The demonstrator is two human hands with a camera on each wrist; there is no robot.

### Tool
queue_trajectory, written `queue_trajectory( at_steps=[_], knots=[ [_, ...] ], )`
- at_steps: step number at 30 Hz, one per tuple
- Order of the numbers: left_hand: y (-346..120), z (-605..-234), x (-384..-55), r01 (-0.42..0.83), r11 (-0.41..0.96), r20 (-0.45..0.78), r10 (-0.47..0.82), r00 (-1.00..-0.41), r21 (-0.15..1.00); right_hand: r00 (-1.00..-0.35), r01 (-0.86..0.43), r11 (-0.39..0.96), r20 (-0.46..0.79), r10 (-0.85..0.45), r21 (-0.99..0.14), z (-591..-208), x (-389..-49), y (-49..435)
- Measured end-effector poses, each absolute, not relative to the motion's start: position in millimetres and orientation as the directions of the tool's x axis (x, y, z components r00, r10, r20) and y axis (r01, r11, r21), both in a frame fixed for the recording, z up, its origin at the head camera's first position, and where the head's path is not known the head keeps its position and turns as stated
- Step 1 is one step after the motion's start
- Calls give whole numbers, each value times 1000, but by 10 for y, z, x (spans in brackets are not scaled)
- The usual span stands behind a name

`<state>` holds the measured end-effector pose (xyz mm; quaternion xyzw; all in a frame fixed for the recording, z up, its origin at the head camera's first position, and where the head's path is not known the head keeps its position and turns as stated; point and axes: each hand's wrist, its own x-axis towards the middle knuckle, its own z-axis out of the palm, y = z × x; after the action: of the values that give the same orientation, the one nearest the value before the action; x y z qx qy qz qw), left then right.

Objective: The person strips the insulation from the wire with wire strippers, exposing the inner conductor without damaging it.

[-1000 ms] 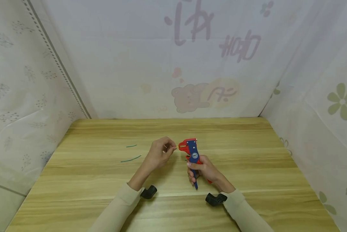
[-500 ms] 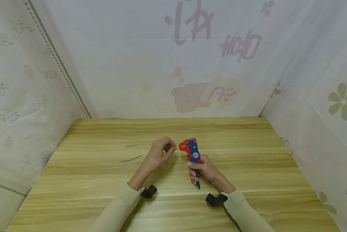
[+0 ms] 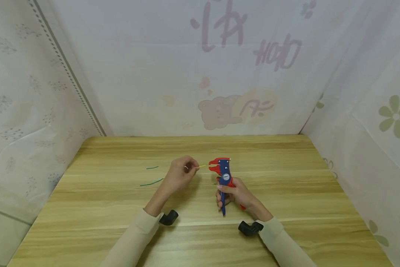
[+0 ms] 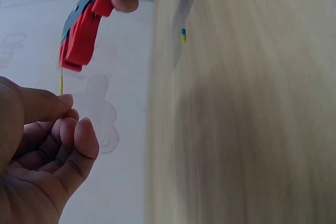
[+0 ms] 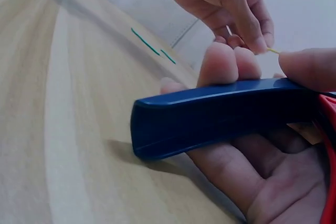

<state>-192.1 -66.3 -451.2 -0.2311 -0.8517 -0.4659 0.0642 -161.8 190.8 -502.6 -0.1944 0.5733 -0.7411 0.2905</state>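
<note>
My left hand (image 3: 181, 172) pinches a short yellow wire (image 3: 202, 165) between thumb and forefinger, its end pointing right. In the left wrist view the wire's tip looks thinner than the rest. My right hand (image 3: 235, 194) grips a red and blue wire stripper (image 3: 225, 170) by its handles, fingers curled round the blue one (image 5: 226, 111). The stripper's red jaws stand apart, a small gap from the wire's end in the head view. The wire's other end is hidden in my left hand.
Two green wires, a shorter one (image 3: 152, 167) and a longer one (image 3: 151, 183), lie on the wooden table (image 3: 270, 155) left of my left hand. Small green and yellow scraps (image 4: 184, 35) lie on the table below the stripper. Patterned cloth (image 3: 146, 74) hangs behind the table.
The stripper's jaws, closed around the yellow wire before, have parted. My left hand has drawn the wire out to the left, and the stripper's head has shifted slightly right.
</note>
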Motion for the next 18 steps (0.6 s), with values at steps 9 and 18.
queue_trajectory(
  at_steps=[9, 18],
  knots=[
    [-797, -4516, -1962, 456, 466, 321, 342, -883, 758, -755, 205, -162, -50, -654, -965, -5001, -1641, 1966],
    [-942, -4565, -1970, 438, 474, 306, 331, -892, 764, -776, 199, -185, -39, -630, -962, -4982, -1691, 2061]
  ],
)
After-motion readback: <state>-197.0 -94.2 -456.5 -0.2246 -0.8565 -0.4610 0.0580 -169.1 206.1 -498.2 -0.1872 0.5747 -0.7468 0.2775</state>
